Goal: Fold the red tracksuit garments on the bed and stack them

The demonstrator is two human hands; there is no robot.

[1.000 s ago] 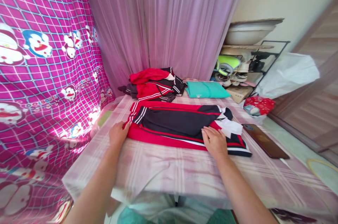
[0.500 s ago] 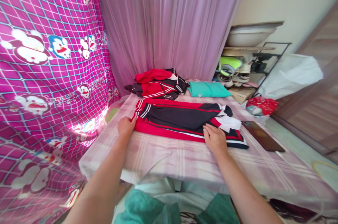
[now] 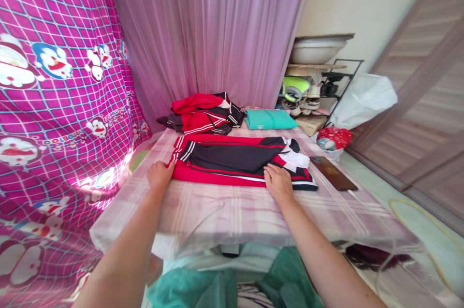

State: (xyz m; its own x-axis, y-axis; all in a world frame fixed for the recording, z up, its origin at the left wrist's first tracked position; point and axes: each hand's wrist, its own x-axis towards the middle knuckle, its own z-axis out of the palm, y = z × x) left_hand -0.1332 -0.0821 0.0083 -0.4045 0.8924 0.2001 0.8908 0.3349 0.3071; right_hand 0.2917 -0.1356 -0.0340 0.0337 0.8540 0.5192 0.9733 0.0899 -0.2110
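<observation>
Red and black cloth with white stripes lies stretched across the middle of the surface [image 3: 232, 211]: a jacket [image 3: 235, 162], folded long and flat, running from left to right. The left hand [image 3: 159, 174] rests at the jacket's left end, fingers flat and together on the red hem, gripping nothing. The right hand [image 3: 278, 183] lies palm down on the near edge of the jacket towards its right end, fingers spread a little and pressing on the cloth, just beside a white patch of fabric [image 3: 297, 159] at that end.

The surface is covered by a pale pink checked cloth that hangs over its near edge. Behind the jacket, at the far edge, sits a heap of clothes [image 3: 203, 113] in the same red and black, and just to its right a folded teal garment [image 3: 270, 119]. A dark phone [image 3: 333, 173] lies flat on the surface to the right of the jacket, near but apart from it. A purple curtain [image 3: 210, 27] hangs behind, and a pink cartoon-print sheet [image 3: 54, 80] covers the left side. At the right stands a rack [image 3: 319, 85] with shoes and a basin on top.
</observation>
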